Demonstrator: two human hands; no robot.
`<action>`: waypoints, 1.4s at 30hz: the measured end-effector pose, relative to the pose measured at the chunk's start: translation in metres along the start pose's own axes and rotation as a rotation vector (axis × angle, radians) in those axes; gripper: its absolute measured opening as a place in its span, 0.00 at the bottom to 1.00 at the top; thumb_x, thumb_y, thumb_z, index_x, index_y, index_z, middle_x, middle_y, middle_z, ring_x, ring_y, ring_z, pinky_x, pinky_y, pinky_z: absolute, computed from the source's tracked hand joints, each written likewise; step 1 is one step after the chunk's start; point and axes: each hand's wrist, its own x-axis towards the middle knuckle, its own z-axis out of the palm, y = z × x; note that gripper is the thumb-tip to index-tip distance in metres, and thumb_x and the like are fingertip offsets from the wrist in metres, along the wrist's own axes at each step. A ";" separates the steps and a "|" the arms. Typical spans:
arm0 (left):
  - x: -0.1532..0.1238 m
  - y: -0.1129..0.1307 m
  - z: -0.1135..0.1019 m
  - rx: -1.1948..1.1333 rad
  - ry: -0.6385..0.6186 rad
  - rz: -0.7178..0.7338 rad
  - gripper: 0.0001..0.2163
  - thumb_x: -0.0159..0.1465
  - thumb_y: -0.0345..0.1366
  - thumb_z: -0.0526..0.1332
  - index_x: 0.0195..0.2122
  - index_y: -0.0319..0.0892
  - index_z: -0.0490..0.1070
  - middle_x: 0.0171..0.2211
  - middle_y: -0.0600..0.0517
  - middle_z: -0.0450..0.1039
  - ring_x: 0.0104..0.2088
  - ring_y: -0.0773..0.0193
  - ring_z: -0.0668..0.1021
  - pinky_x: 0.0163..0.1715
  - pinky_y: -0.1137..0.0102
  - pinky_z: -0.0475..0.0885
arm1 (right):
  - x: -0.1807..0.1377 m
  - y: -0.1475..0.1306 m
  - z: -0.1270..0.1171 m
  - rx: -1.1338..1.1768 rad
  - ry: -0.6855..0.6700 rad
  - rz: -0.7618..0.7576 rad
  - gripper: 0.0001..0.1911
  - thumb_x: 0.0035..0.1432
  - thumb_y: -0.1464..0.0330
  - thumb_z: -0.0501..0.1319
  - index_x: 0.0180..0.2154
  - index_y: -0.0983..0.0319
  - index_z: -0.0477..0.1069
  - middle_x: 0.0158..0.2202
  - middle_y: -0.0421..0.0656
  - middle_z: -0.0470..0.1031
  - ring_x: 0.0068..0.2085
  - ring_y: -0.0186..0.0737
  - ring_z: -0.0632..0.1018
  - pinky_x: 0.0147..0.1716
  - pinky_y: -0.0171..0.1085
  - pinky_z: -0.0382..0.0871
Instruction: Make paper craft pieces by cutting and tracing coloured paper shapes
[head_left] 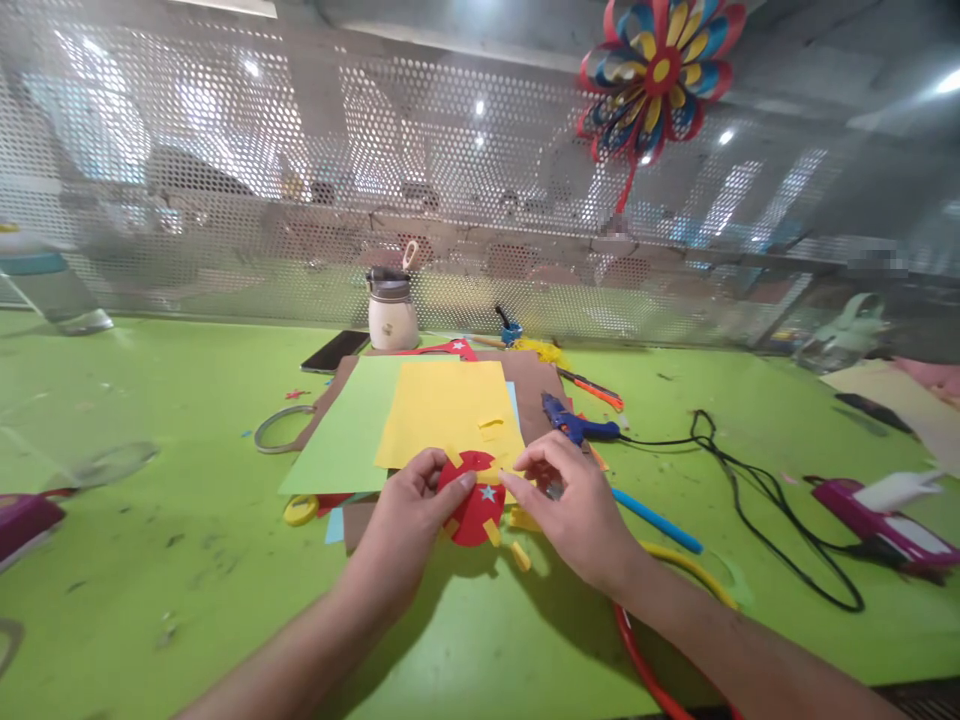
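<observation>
My left hand pinches a red paper disc between thumb and fingers, above the table. Short yellow paper strips stick out around the disc's rim, and a pale star sits on its face. At the disc's right edge, the thumb and forefinger of my right hand close on the end of a yellow paper strip that lies across the disc. A loose yellow piece shows just below the right hand. Behind both hands lie yellow paper and green paper.
A blue glue gun lies right of the papers, its black cable trailing to a purple power strip. A cutter knife, phone, white bottle and tape ring surround the stack. A paper flower hangs above.
</observation>
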 end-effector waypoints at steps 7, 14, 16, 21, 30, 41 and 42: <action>-0.003 0.000 0.004 -0.053 0.001 -0.046 0.14 0.49 0.37 0.73 0.30 0.41 0.69 0.25 0.56 0.75 0.26 0.69 0.76 0.27 0.76 0.73 | -0.001 0.005 0.007 0.137 -0.078 0.157 0.10 0.54 0.64 0.64 0.26 0.62 0.67 0.26 0.39 0.68 0.28 0.36 0.71 0.29 0.36 0.66; 0.000 0.002 0.002 -0.076 -0.013 -0.078 0.12 0.52 0.37 0.71 0.30 0.41 0.69 0.25 0.54 0.75 0.26 0.67 0.77 0.28 0.74 0.73 | 0.001 0.008 0.002 0.251 -0.106 0.264 0.10 0.53 0.62 0.63 0.27 0.63 0.69 0.23 0.39 0.71 0.26 0.35 0.71 0.27 0.35 0.67; 0.001 0.001 0.000 -0.042 0.017 -0.075 0.12 0.53 0.37 0.70 0.30 0.41 0.68 0.27 0.54 0.76 0.25 0.68 0.77 0.26 0.75 0.72 | 0.004 0.006 -0.007 0.282 -0.131 0.271 0.10 0.53 0.62 0.64 0.27 0.63 0.69 0.23 0.39 0.72 0.25 0.35 0.72 0.27 0.35 0.68; 0.001 -0.001 0.000 0.032 0.004 -0.083 0.11 0.55 0.38 0.69 0.30 0.40 0.68 0.25 0.55 0.74 0.23 0.70 0.74 0.22 0.78 0.67 | 0.014 -0.004 -0.034 0.374 -0.266 0.217 0.08 0.54 0.65 0.65 0.28 0.63 0.71 0.24 0.40 0.74 0.25 0.34 0.74 0.27 0.34 0.70; -0.005 -0.001 0.006 0.159 -0.068 -0.128 0.10 0.54 0.39 0.69 0.31 0.40 0.70 0.26 0.54 0.74 0.23 0.70 0.72 0.22 0.77 0.65 | 0.031 0.001 -0.036 0.182 -0.486 0.152 0.05 0.54 0.69 0.63 0.27 0.63 0.70 0.25 0.37 0.69 0.27 0.33 0.69 0.28 0.34 0.63; -0.009 -0.001 0.007 0.172 -0.105 -0.169 0.09 0.56 0.39 0.68 0.31 0.41 0.70 0.26 0.53 0.75 0.23 0.69 0.73 0.24 0.76 0.66 | 0.032 0.006 -0.035 0.169 -0.550 0.209 0.05 0.51 0.72 0.62 0.25 0.63 0.69 0.23 0.36 0.69 0.25 0.32 0.69 0.25 0.32 0.65; -0.009 -0.001 0.007 0.171 -0.106 -0.168 0.09 0.56 0.39 0.68 0.31 0.40 0.70 0.26 0.53 0.75 0.24 0.69 0.73 0.24 0.76 0.66 | 0.032 0.006 -0.035 0.180 -0.553 0.217 0.05 0.51 0.72 0.62 0.25 0.63 0.68 0.23 0.36 0.69 0.24 0.32 0.70 0.24 0.32 0.65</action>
